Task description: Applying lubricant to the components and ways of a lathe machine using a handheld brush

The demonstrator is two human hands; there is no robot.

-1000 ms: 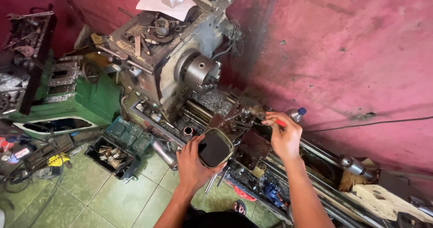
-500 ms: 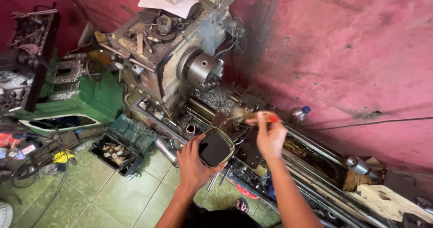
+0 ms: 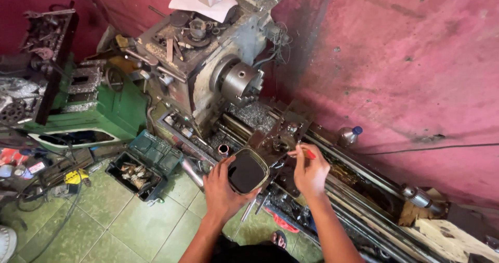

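My left hand (image 3: 222, 189) grips a squarish metal tin (image 3: 248, 170) filled with dark oil, held level in front of the lathe carriage (image 3: 280, 136). My right hand (image 3: 310, 170) holds a thin tool with a red handle (image 3: 306, 152), its tip pointing left toward the carriage just above the tin. The lathe chuck (image 3: 240, 82) sits up and left of both hands, with metal chips on the bed below it.
The lathe headstock (image 3: 197, 55) carries loose parts and a white paper (image 3: 200, 2). A plastic bottle with a blue cap (image 3: 349, 134) lies on the bed by the pink wall. An open green toolbox (image 3: 140, 165) stands on the tiled floor, green machine (image 3: 99, 104) behind it.
My right hand has drawn back left from the bottle end of the bed to the carriage, bringing the red-handled tool beside the tin. The left hand keeps holding the tin in place.
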